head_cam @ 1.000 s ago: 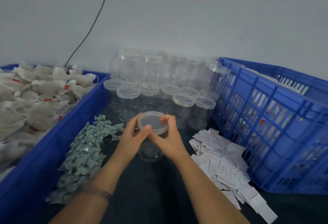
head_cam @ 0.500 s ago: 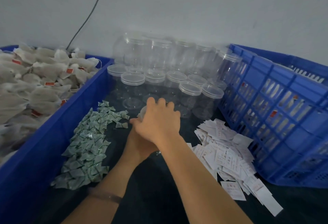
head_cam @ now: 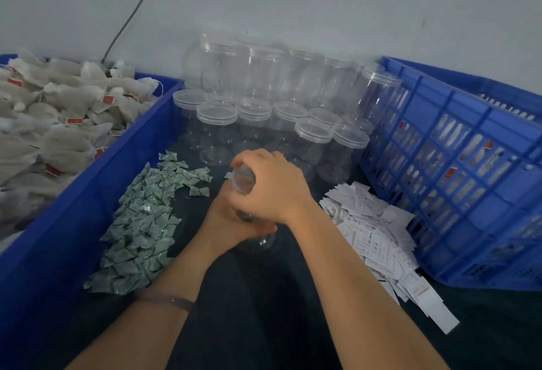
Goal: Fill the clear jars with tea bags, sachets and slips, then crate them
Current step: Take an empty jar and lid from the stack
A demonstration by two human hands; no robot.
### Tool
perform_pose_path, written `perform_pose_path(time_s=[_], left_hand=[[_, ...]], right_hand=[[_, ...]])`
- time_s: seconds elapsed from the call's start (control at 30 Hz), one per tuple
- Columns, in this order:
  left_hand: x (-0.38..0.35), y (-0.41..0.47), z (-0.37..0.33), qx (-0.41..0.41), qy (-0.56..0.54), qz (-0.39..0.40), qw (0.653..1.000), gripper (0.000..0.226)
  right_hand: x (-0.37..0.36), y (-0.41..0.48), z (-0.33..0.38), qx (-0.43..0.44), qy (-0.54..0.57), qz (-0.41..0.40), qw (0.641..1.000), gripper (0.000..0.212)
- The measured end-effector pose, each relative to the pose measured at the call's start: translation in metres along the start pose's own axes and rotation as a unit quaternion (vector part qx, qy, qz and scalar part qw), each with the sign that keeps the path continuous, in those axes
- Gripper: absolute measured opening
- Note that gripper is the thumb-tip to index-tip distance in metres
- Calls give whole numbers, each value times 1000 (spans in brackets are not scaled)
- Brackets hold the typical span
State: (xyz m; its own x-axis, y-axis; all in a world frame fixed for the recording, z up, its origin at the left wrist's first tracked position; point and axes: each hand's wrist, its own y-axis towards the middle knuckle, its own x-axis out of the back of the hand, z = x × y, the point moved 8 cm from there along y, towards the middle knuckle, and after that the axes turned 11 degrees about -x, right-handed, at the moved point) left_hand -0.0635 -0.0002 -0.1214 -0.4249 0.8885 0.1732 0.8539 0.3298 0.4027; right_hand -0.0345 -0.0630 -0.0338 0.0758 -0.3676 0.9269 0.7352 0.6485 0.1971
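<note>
A clear empty jar (head_cam: 258, 242) stands on the dark table in front of me. My left hand (head_cam: 225, 223) grips its body from the left, mostly hidden under the other hand. My right hand (head_cam: 272, 185) curls over the top and grips the clear lid (head_cam: 242, 180). A pile of green-white sachets (head_cam: 140, 223) lies left of the jar. White paper slips (head_cam: 378, 237) lie in a heap to its right. Tea bags (head_cam: 52, 123) with red tags fill the blue bin at the left.
Several empty lidded clear jars (head_cam: 264, 114) stand stacked against the wall behind my hands. A blue slatted crate (head_cam: 457, 170) at the right holds some filled jars. The blue bin wall (head_cam: 96, 193) borders the sachets. A black cable (head_cam: 132, 14) runs up the wall.
My right hand moved from the jar's side to over the lid and now grips it from above. The left hand slid down onto the jar's body. The camera dipped slightly.
</note>
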Motion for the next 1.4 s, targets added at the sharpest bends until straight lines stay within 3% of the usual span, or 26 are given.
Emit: perform_pose_path(time_s=[0.1, 0.2, 0.3, 0.43, 0.63, 0.7, 0.77, 0.87, 0.97, 1.03, 1.23, 1.33, 1.4], left_hand=[[-3, -8, 1, 9, -42, -7, 999, 92], [-13, -13, 2, 21, -37, 28, 999, 85], [-20, -15, 5, 35, -22, 54, 998, 85], [-18, -13, 11, 50, -42, 32, 997, 89], [-18, -10, 7, 36, -47, 62, 996, 92], [-19, -11, 5, 28, -49, 57, 997, 91], [-17, -12, 0, 16, -52, 41, 998, 92], [-14, -9, -4, 0, -28, 12, 1000, 90], [-15, -3, -7, -7, 11, 0, 1000, 78], [-14, -4, -3, -2, 11, 2, 1000, 81], [-9, -14, 17, 51, -18, -7, 998, 96], [-11, -11, 11, 52, 16, 3, 999, 82], [-10, -5, 7, 38, 51, -17, 998, 49]], right_hand=[[3, -4, -4, 13, 9, 37, 999, 46], [2, 0, -5, -71, 36, 77, 994, 50], [0, 1, -1, -134, -28, 43, 990, 41], [7, -4, 1, -86, 27, 2, 996, 19], [13, -6, -4, -6, 69, 76, 995, 16], [13, -5, -4, 1, 66, 64, 996, 20], [11, -6, -5, -5, 37, 23, 999, 38], [7, -12, -16, -85, 32, -28, 996, 60], [4, -16, -18, -117, 48, -60, 990, 63], [8, -16, -18, -117, 57, -67, 989, 60], [15, -3, -4, -49, 44, 78, 995, 51], [10, -4, 4, -36, 42, 80, 995, 47], [6, -8, 2, -49, 15, 22, 998, 51]])
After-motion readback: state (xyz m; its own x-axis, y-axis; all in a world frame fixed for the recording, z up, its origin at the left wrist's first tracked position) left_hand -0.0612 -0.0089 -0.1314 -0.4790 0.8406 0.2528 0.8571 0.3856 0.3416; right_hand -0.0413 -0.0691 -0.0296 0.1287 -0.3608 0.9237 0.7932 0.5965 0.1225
